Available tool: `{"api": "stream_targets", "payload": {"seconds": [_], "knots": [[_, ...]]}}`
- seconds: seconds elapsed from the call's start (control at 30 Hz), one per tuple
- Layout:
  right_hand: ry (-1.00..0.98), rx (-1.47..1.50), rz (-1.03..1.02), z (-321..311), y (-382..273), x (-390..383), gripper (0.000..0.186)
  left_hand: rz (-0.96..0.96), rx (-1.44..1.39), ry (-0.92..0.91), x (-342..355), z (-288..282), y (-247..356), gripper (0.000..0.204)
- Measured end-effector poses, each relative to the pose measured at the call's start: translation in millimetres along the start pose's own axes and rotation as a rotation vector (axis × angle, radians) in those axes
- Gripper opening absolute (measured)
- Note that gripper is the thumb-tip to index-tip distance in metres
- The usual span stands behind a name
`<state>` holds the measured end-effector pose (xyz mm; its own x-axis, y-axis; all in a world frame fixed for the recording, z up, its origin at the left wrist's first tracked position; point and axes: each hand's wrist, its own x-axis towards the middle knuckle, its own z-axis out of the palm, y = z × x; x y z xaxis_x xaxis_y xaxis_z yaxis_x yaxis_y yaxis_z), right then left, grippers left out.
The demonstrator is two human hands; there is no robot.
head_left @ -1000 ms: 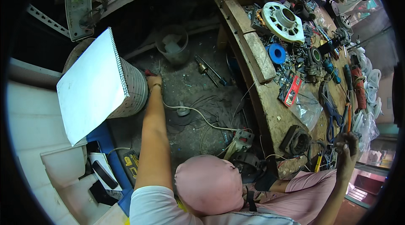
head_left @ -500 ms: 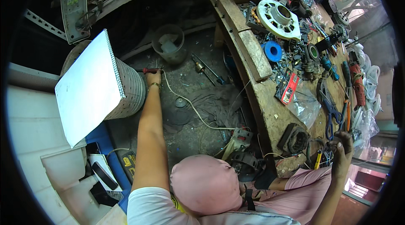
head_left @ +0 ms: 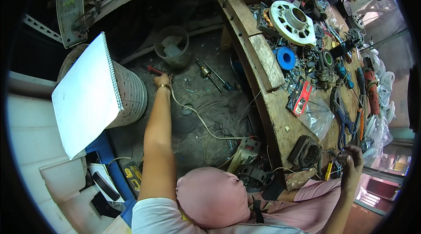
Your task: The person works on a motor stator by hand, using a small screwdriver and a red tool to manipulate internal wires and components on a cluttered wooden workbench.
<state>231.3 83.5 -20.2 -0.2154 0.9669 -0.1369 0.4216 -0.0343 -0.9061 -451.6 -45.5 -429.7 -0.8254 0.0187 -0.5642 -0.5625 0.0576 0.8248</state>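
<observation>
A dark floor (head_left: 193,146) is spreading through the middle of the room, and a big wooden worktop (head_left: 276,115) is filling the right side, carrying a crowd of small parts and tools. On the left, a ribbed drum (head_left: 133,93) is standing with a white notepad (head_left: 87,98) lying across its top. A white round casing (head_left: 293,23) is resting toward the worktop's far end, and a blue spool (head_left: 286,66) is lying nearer, beside the plank along the left edge.

A strip of floor is running between the drum and the worktop's left edge, with a bucket (head_left: 180,60) standing at its far end and a dark cloth (head_left: 223,111) lying midway. The left hand (head_left: 163,79) is reaching low into this strip, its grip clamping on a red-handled tool (head_left: 154,70) between drum and bucket. The right hand (head_left: 352,161) is hovering by the worktop's near edge, fingers curling; whether its grip is holding anything, I cannot tell.

The tool's tip is blending into the dark floor. White bundles (head_left: 386,89) are hiding part of the worktop's right edge, and shadow is swallowing the space behind the bucket.
</observation>
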Motion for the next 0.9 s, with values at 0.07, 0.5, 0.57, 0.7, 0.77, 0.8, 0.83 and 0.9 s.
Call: {"api": "stream_targets", "payload": {"seconds": [0.07, 0.5, 0.57, 0.7, 0.77, 0.8, 0.83, 0.9], "knots": [[0.027, -0.006, 0.015, 1.5, -1.1, -2.9, 0.030, 0.045, -0.162, -0.066, -39.2, 14.5, -16.7, 0.037], [0.066, 0.030, -0.025, -1.5, -3.8, -7.0, 0.027, 0.997, 0.761, -0.389, -196.3, 61.6, -12.9, 0.041], [0.075, 0.021, -0.042, -6.6, -3.4, -10.3, 0.028, 0.925, 0.792, -0.431, -181.8, 91.4, -23.8, 0.037], [0.075, -0.025, -0.055, -18.4, -1.1, -18.1, 0.032, 0.808, 1.021, -0.376, -152.8, 132.2, -34.4, 0.032], [0.066, -0.022, -0.061, -20.2, 0.4, -17.4, 0.033, 0.780, 1.103, -0.329, -131.8, 138.1, -35.3, 0.031], [0.080, -0.027, -0.050, -20.8, 1.0, -18.4, 0.033, 0.782, 1.165, -0.321, -130.9, 144.1, -35.7, 0.030], [0.093, -0.030, -0.040, -21.0, 1.3, -19.2, 0.033, 0.786, 1.166, -0.333, -127.8, 147.4, -36.3, 0.030], [0.098, -0.048, -0.032, -16.8, -2.1, -16.0, 0.034, 0.830, 1.287, -0.302, -117.3, 148.9, -33.9, 0.030]]}}
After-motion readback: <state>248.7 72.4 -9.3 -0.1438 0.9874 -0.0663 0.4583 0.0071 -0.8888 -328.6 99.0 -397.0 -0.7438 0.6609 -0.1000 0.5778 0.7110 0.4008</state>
